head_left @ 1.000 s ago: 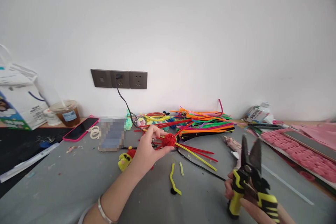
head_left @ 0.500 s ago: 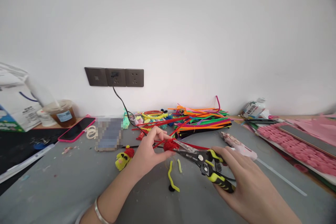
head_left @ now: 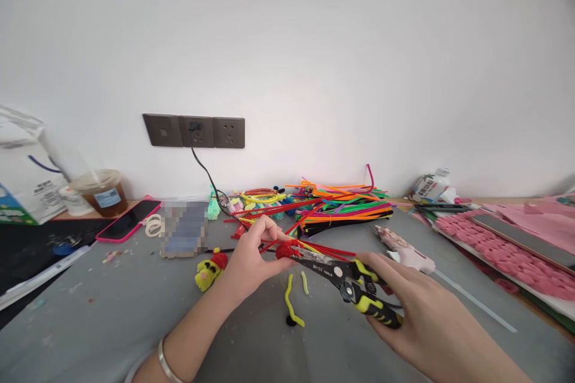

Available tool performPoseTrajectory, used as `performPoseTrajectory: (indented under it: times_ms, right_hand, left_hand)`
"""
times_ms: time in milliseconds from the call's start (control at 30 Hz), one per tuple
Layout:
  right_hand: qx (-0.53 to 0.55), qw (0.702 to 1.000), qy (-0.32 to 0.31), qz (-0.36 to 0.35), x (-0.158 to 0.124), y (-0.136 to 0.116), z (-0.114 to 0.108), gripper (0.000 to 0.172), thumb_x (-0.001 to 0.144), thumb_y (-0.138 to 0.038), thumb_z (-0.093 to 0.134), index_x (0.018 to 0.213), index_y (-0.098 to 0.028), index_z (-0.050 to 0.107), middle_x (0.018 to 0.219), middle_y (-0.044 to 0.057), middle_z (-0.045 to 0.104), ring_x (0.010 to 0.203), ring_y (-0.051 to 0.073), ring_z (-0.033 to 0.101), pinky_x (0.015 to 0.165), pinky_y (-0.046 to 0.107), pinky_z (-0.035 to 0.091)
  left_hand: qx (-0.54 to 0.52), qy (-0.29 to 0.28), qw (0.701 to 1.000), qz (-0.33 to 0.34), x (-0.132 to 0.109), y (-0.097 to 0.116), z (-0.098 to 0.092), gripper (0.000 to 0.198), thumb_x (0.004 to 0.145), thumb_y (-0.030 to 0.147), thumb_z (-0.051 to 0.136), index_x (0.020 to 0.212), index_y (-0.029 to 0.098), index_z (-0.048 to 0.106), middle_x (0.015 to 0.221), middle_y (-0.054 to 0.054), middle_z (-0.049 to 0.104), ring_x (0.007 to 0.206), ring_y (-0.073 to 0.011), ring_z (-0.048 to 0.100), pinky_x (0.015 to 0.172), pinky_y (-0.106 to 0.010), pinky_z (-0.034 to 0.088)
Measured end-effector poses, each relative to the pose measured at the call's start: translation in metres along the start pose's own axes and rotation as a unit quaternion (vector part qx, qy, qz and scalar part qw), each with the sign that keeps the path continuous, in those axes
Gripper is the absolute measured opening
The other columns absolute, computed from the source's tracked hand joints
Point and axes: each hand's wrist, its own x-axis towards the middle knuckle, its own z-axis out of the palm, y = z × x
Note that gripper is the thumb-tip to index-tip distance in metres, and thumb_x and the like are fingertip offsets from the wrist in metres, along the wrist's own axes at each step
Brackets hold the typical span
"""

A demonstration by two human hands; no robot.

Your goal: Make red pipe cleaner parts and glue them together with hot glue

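Observation:
My left hand (head_left: pixel 251 257) pinches a small red fuzzy bundle of coiled pipe cleaner (head_left: pixel 286 248) between thumb and fingers. My right hand (head_left: pixel 426 311) is wrapped around the handles of black-and-yellow wire-stripping pliers (head_left: pixel 347 288). Their jaw tips lie against the right side of the red bundle; how far the jaws close on it I cannot make out. Below the hands lie a bent yellow pipe cleaner (head_left: pixel 291 302), a short pale yellow piece (head_left: pixel 305 282) and a black fuzzy ball (head_left: pixel 291 321). Beside my left wrist is a yellow fuzzy figure with a red top (head_left: pixel 207 273).
Colourful pipe cleaners (head_left: pixel 345 209) are heaped along the wall. A pink-cased phone (head_left: pixel 129 221) and a cup of brown drink (head_left: pixel 106 196) stand at the left. To the right lie a glue gun (head_left: pixel 406 254) with its long stick and pink knitted material (head_left: pixel 507 257). A black cord (head_left: pixel 204 169) hangs from the socket.
The view has shifted slightly. The pliers have tilted a little at the red bundle, and their handles look closer together. My left hand keeps its pinch.

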Motion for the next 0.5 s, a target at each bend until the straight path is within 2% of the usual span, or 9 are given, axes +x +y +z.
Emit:
performPoseTrajectory:
  times_ms: [233, 500]
  right_hand:
    - [-0.029, 0.999, 0.027, -0.011, 0.0019, -0.0027, 0.0011, 0.045, 0.065, -0.012, 0.049, 0.108, -0.025, 0.052, 0.085, 0.003, 0.074, 0.064, 0.022, 0.071, 0.044, 0.025, 0.045]
    - [-0.040, 0.999, 0.025, -0.014, 0.0008, 0.0060, 0.0067, 0.041, 0.068, -0.012, 0.050, 0.107, -0.024, 0.054, 0.087, 0.004, 0.076, 0.068, 0.023, 0.071, 0.049, 0.027, 0.045]
  left_hand:
    - [0.000, 0.002, 1.000, -0.003, -0.0001, -0.0017, -0.0007, 0.043, 0.070, 0.018, 0.077, 0.078, 0.025, 0.035, 0.093, 0.000, 0.072, 0.095, -0.0196, 0.066, 0.086, -0.033, 0.048]
    - [-0.001, -0.016, 1.000, -0.007, 0.0001, -0.0003, 0.0007, 0.045, 0.070, 0.019, 0.079, 0.078, 0.025, 0.036, 0.095, -0.002, 0.074, 0.096, -0.0198, 0.067, 0.089, -0.034, 0.048]
